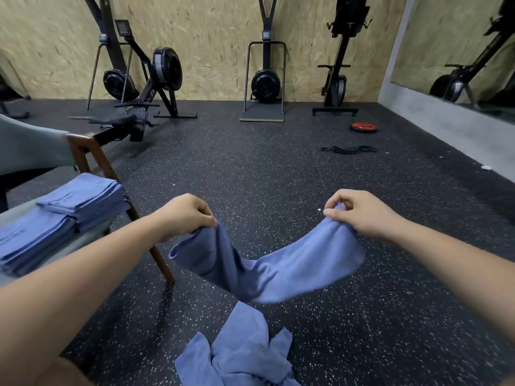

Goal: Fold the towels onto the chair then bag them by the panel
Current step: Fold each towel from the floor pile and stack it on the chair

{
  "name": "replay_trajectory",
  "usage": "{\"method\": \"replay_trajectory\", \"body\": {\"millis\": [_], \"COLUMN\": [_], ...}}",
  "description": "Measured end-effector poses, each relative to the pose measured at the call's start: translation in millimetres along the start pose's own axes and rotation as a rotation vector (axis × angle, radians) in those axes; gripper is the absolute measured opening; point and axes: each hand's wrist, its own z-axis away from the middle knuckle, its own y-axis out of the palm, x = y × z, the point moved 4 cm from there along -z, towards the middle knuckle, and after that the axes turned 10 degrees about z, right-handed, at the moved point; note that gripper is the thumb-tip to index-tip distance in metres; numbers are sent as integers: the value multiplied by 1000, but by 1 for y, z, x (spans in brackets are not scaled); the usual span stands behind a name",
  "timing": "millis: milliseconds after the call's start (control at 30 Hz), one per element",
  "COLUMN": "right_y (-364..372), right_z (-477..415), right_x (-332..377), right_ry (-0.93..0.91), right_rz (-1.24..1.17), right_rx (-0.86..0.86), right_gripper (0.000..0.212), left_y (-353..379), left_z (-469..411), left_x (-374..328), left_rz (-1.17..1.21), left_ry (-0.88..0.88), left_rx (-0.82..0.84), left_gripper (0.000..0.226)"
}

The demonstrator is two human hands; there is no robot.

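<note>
Item: blue towel (281, 270), held in the air above the floor (278, 162), sagging in the middle, not yet folded. Left hand (185, 211) pinches one top corner; right hand (359, 211) pinches the other. Folded towels (64, 215): two stacks on the chair (92, 160), at left. Loose towels (239, 355): crumpled heap on the floor below, awaiting folding. Bag: none in view. Status: folding seems well along; bagging not begun.

A blue towel (292, 271) sags midair above crumpled towels (239, 355); folded towels (83, 199) lie stacked on the chair (161, 263).
</note>
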Motion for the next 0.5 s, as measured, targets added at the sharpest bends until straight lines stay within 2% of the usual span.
{"method": "replay_trajectory", "body": {"millis": [167, 267, 500], "right_y": [6, 13, 19], "right_z": [11, 21, 42], "right_x": [35, 55, 93], "right_ry": [-88, -42, -26], "right_rz": [-60, -249, -450], "right_rx": [62, 173, 325], "right_gripper": [2, 5, 11], "left_y": [6, 10, 29], "left_z": [10, 18, 43], "left_x": [-16, -30, -71], "left_rz": [125, 221, 343], "left_ry": [15, 27, 105], "left_rx": [33, 53, 136], "left_gripper": [24, 31, 4]}}
